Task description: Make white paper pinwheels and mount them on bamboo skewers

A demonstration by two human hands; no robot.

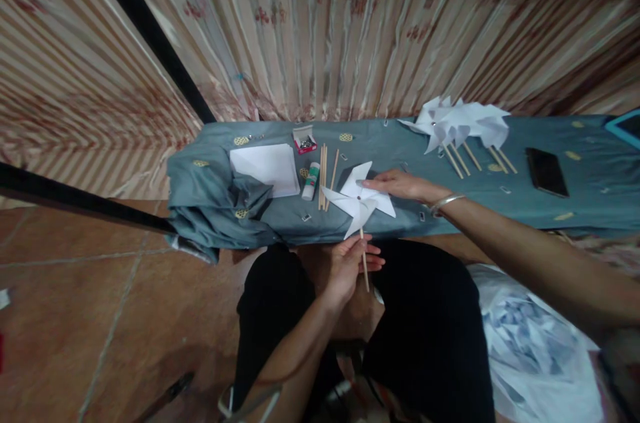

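A white paper pinwheel point(361, 204) on a thin wooden stick is held above the near edge of the cloth-covered bench. My left hand point(349, 264) grips the stick below the blades, thumb and fingers closed around it and some fingertips extended. My right hand point(400, 184), with a silver bangle at the wrist, touches an upper right blade, its fingers pressed together on the paper. A small pin head shows at the pinwheel's centre. Left of it lie several loose wooden sticks point(323, 176) and a green-and-white glue stick point(311, 181).
White paper sheets point(265, 166) and an open red box of pins point(305, 140) lie on the bench. Several finished pinwheels point(460, 124) and a dark phone point(547, 172) are at the right. A bag of paper scraps point(535, 336) stands by my right leg. A curtain point(310, 36) hangs behind.
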